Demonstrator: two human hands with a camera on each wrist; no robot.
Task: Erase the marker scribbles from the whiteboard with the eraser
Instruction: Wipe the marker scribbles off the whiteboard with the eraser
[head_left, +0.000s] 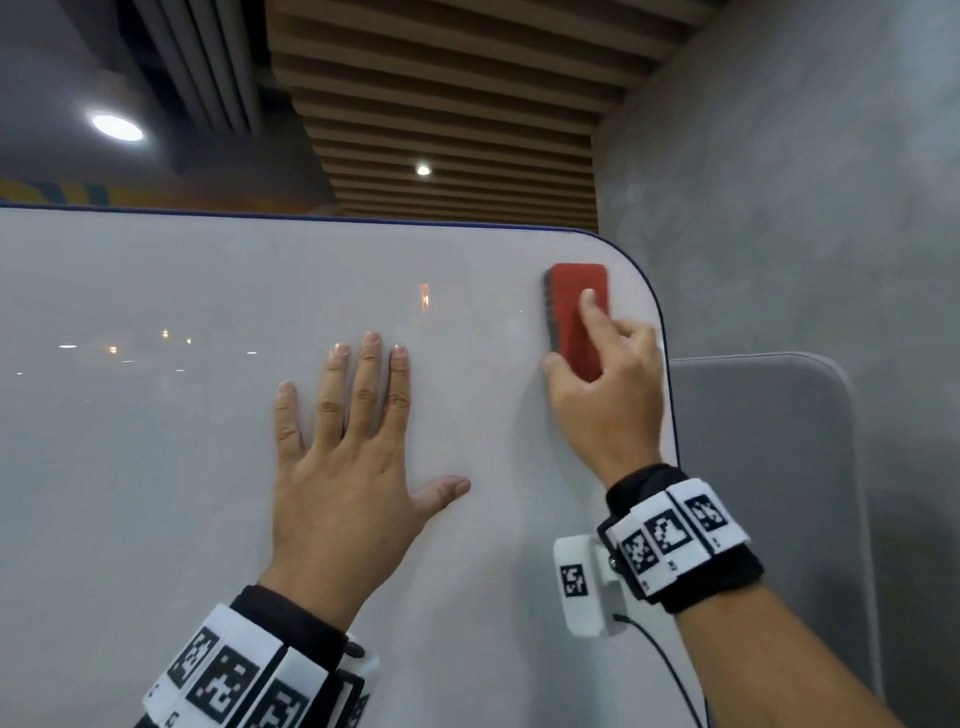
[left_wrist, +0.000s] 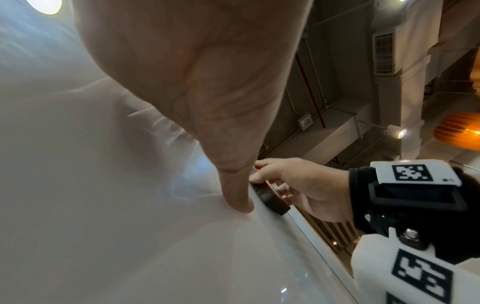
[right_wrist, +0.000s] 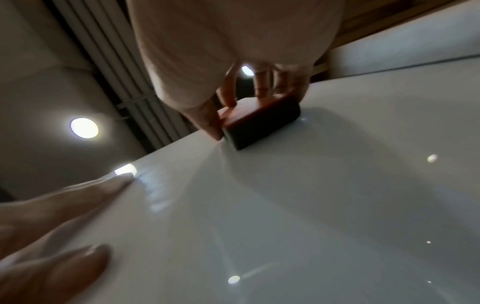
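Observation:
A white whiteboard (head_left: 156, 467) with a dark blue rim stands upright and fills most of the head view. No marker scribbles show on it, only light reflections. My right hand (head_left: 605, 384) grips a red eraser (head_left: 576, 317) with a dark felt side, pressed flat on the board near its rounded top right corner. The thumb sits on the eraser's left edge and the fingers curl over its back. My left hand (head_left: 353, 447) lies flat on the board with fingers spread, left of the eraser. The eraser (right_wrist: 259, 121) also shows in the right wrist view, and its dark edge (left_wrist: 270, 200) in the left wrist view.
A grey padded panel (head_left: 769, 467) stands behind the board's right edge. A grey wall (head_left: 805, 182) rises at the right. Above the board are a wooden slatted ceiling (head_left: 441, 104) and round ceiling lights (head_left: 117, 127). A cable (head_left: 670, 670) hangs from my right wrist camera.

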